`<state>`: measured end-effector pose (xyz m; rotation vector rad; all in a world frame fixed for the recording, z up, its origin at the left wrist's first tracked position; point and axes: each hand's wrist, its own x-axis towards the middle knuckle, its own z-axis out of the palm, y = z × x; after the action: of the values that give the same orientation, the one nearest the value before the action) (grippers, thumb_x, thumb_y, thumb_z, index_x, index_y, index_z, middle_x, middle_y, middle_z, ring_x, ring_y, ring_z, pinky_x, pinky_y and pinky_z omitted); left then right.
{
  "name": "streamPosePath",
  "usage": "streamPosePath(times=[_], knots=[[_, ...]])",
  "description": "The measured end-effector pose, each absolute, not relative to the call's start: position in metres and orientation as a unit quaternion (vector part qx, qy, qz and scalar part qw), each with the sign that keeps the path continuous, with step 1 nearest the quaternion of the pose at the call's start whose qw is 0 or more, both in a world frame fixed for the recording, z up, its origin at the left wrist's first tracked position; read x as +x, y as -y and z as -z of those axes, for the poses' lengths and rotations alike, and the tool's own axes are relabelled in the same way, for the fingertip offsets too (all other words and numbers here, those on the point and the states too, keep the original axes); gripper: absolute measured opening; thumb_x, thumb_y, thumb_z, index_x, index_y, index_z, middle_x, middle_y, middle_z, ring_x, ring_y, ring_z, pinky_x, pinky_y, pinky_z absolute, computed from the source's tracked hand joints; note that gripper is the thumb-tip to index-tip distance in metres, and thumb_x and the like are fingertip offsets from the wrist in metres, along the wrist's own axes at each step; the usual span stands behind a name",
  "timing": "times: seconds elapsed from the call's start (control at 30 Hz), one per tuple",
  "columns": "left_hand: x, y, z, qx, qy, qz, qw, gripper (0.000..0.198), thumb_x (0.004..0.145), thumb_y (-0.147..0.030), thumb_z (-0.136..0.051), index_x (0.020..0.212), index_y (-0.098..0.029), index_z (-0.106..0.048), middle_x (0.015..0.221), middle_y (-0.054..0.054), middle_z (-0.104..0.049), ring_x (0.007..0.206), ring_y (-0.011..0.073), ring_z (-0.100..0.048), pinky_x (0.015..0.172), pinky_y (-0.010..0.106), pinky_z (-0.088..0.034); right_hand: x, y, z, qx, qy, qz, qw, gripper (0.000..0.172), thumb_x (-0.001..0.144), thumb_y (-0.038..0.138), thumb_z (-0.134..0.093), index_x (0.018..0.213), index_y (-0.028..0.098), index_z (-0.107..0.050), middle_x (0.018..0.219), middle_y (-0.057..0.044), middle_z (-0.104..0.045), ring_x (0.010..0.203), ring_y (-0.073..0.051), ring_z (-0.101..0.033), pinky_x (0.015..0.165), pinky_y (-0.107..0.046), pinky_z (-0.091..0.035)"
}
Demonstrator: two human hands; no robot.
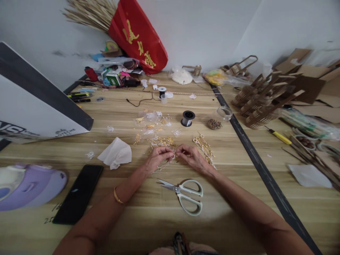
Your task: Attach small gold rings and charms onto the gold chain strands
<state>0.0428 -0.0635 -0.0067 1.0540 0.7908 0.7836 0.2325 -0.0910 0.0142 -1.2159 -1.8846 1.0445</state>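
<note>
My left hand (159, 158) pinches a thin beaded strand (162, 167), whose silvery length trails on the table below the fingers. Close beside it, my right hand (193, 158) has thumb and fingertips pressed together near the strand's end; what lies in that pinch is too small to make out. Just beyond the hands spreads a pile of gold beads (162, 141). Finished-looking gold and white beaded strands (204, 148) lie to the right of my right hand. Scissors with pale handles (183, 194) rest between my forearms, blades slightly apart.
Behind the beads stand a wire spool (187, 118) and a clear jar (224, 113) with dark beads. At left are a white tissue (116, 154), a black phone (78, 194) and a large box (39, 99). Small woven baskets (262, 101) and a yellow-handled cutter (281, 137) sit at right.
</note>
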Motion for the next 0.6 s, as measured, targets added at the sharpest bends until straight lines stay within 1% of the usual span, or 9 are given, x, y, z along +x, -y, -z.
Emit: streamPosePath(times=[0.13, 0.27, 0.43, 0.6], knots=[[0.0426, 0.0641, 0.0052, 0.482, -0.341, -0.348, 0.728, 0.019, 0.066, -0.028, -0.073, 0.073, -0.011, -0.067, 0.064, 0.002, -0.062, 0.061, 0.0107, -0.054, 0.063, 0.025, -0.040, 0.2324, 0.0916, -0.0143, -0.461, 0.728, -0.388, 0.327, 0.015, 0.087, 0.027, -0.051, 0.085, 0.015, -0.060, 0.075, -0.002, -0.061, 0.067, -0.012, -0.054, 0.059, -0.022, -0.041], [0.0429, 0.0649, 0.0038, 0.485, -0.345, -0.337, 0.730, 0.023, 0.065, -0.031, -0.074, 0.073, -0.011, -0.067, 0.064, 0.003, -0.062, 0.061, 0.0110, -0.054, 0.063, 0.025, -0.040, 0.2316, 0.0922, -0.0144, -0.460, 0.729, -0.384, 0.331, 0.015, 0.087, 0.027, -0.051, 0.084, 0.015, -0.059, 0.075, -0.002, -0.060, 0.068, -0.012, -0.054, 0.059, -0.022, -0.042], [0.0429, 0.0643, 0.0039, 0.509, -0.361, -0.335, 0.706, 0.020, 0.064, -0.030, -0.075, 0.070, -0.012, -0.067, 0.061, 0.001, -0.061, 0.059, 0.0104, -0.052, 0.062, 0.025, -0.040, 0.2310, 0.0931, -0.0144, -0.465, 0.740, -0.347, 0.341, 0.013, 0.088, 0.026, -0.050, 0.085, 0.017, -0.059, 0.079, -0.003, -0.061, 0.069, -0.013, -0.055, 0.059, -0.023, -0.043], [0.0431, 0.0644, 0.0020, 0.529, -0.376, -0.342, 0.679, 0.020, 0.063, -0.028, -0.075, 0.067, -0.012, -0.065, 0.060, 0.000, -0.059, 0.056, 0.0098, -0.051, 0.059, 0.025, -0.039, 0.2306, 0.0944, -0.0166, -0.454, 0.766, -0.298, 0.345, 0.013, 0.090, 0.025, -0.048, 0.085, 0.017, -0.057, 0.079, -0.004, -0.060, 0.070, -0.014, -0.055, 0.061, -0.025, -0.042]])
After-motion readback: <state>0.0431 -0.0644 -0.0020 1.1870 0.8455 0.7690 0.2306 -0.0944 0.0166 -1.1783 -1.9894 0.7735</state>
